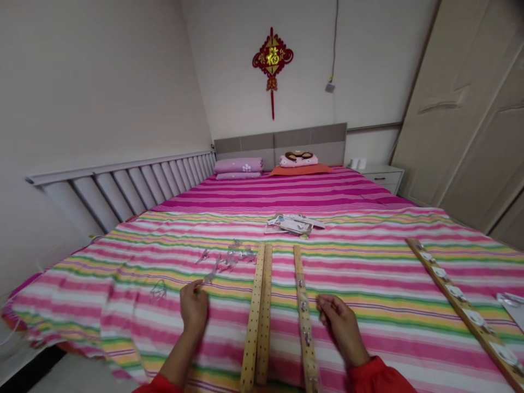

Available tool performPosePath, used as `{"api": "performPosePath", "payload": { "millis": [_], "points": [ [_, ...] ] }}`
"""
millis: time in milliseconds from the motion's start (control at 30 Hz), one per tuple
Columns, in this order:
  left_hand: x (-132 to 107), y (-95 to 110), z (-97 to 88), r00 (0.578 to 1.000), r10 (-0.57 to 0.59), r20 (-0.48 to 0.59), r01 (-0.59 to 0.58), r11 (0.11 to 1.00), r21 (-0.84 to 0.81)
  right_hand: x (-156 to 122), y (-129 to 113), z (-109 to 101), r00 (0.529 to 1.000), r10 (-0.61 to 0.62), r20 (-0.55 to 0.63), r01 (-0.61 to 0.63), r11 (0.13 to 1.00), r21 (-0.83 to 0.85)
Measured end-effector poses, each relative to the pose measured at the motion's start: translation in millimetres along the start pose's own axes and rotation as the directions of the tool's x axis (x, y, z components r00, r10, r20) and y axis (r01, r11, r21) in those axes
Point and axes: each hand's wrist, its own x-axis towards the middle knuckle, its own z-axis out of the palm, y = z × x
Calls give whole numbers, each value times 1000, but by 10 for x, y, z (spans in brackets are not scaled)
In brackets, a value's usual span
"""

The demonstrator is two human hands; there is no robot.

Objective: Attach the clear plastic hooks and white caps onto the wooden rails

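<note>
"Which way does the studded strip [305, 321] lie from our right hand [341, 325]?"

"Just left of those fingertips, with a gap between; our right hand is the nearer, and its thumb and finger are drawn together (we can make out nothing between them)."

"And its long axis?"

"It runs away from us, lengthwise past the right fingers; its near end lies closer to us than they are, its far end beyond them and tipped slightly left; the metal fittings [303, 306] sit in a row along it."

"What of our left hand [194, 308]?"

"Its fingers are almost closed at the near end of a small clear piece [209, 277]; we cannot tell whether they grip it or only touch; that piece seems to point away and rightward from the fingertips, toward the loose clear pieces [230, 263] beyond."

"Anything between our hands?"

"Two perforated strips [251, 322], side by side; they lie right of the left fingers, and left of the studded strip; their far ends lean right."
</note>
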Motion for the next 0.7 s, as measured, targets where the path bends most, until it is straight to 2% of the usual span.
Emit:
{"api": "performPosePath", "payload": {
  "millis": [100,200,333,433,500,567,633,700],
  "points": [
    [44,-177,-56,993,115,41,-119,986,115,-6,13,5,1000,2,5,-2,1000,-27],
    [62,-224,-31,978,169,123,-188,969,160,-3,21,8,1000,-23,14,23,999,-46],
    [80,-178,-9,965,170,200,-208,960,190,-20,13,15,999,-52,14,52,997,-57],
    [114,-125,-36,968,155,200,-189,968,165,-33,-9,29,999,-50,6,50,997,-60],
    [150,-85,-72,984,107,146,-118,990,73,-37,-18,35,999,-48,1,48,997,-57],
    [185,-32,-120,996,-31,83,37,997,-73,-35,-17,37,999,-49,3,49,998,-49],
    [198,49,-183,983,-168,69,178,965,-191,-31,-7,34,999,-50,8,50,998,-38],
    [174,173,-259,948,-285,138,315,895,-316,-21,-2,28,999,-44,8,44,999,-25]
  ]
}}
